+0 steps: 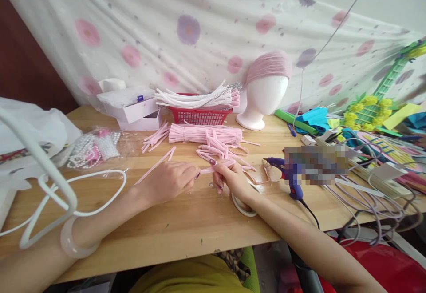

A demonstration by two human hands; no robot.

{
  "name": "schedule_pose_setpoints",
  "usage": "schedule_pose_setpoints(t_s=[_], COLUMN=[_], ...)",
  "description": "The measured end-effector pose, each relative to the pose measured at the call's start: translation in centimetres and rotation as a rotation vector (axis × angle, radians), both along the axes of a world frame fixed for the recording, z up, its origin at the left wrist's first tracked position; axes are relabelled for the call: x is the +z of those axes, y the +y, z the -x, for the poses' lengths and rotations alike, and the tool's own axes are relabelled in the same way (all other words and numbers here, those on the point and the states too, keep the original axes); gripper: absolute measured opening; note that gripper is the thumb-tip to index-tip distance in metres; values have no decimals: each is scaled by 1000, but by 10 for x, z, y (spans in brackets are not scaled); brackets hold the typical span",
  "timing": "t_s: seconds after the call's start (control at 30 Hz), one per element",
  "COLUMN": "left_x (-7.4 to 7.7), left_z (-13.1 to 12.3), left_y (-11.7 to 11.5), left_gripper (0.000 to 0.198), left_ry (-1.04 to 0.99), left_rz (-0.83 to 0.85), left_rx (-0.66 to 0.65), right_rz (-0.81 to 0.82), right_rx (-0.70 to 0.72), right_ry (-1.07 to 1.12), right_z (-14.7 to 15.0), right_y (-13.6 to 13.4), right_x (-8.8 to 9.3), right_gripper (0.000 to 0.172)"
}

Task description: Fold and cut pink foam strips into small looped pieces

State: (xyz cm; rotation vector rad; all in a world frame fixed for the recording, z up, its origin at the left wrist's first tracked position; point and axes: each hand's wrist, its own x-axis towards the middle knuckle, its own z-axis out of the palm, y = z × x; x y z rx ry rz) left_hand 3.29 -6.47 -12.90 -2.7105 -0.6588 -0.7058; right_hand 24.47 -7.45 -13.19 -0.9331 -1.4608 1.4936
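Observation:
A pink pipe cleaner (205,170) stretches level between my two hands, just above the wooden table. My left hand (176,180) is closed on it, fingers curled, with a bangle on that wrist. My right hand (233,180) pinches it between thumb and fingers. From behind my left hand juts a bent pink length (155,165); whether it is the same piece, I cannot tell. Just beyond my hands lie folded pink pipe cleaners (219,151) and a tied pink bundle (203,134). A roll of tape (244,212) sits partly hidden under my right wrist.
Behind the bundle stands a red basket (203,116) topped with white pipe cleaners (196,97). A foam head (262,100) stands beside it. To the right are a glue gun (293,182) and tangled cables. Left are bagged beads (96,148) and a white looped stand (63,186).

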Motion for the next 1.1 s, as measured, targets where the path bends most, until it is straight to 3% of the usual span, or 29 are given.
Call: schedule_pose_setpoints(t_s=[0.07, 0.1, 0.17, 0.23, 0.3, 0.37, 0.43, 0.5, 0.8, 1.1], left_x=[2, 3, 5, 7, 7, 6, 4, 3, 1, -1], left_z=[1, 2, 3, 3, 2, -1, -3, -4, -2, -1], left_y=[0, 0, -1, -3, -5, -6, -5, -5, -2, -3], left_gripper=[23, 24, 25, 26, 25, 23, 22, 24, 28, 25], left_ry=[25, 34, 55, 84, 129, 165, 171, 169, 162, 123], left_rz=[-9, -17, -46, -101, -168, -219, -233, -224, -113, -14], left_rx=[-31, -47, -75, -98, -119, -142, -166, -171, -165, -153], right_rz=[196, 335, 571, 715, 780, 792, 786, 777, 691, 653], right_rx=[227, 379, 636, 820, 952, 1034, 1026, 947, 747, 727], right_ry=[68, 108, 176, 199, 181, 139, 108, 109, -58, -34], right_z=[-9, -14, -24, -30, -30, -26, -20, -15, -12, -11], right_y=[10, 16, 28, 37, 39, 35, 28, 21, 11, 11], right_x=[2, 3, 5, 4, 2, -2, -6, -6, 17, 12], right_gripper=[42, 46, 72, 86, 76, 52, 32, 26, 18, 16])
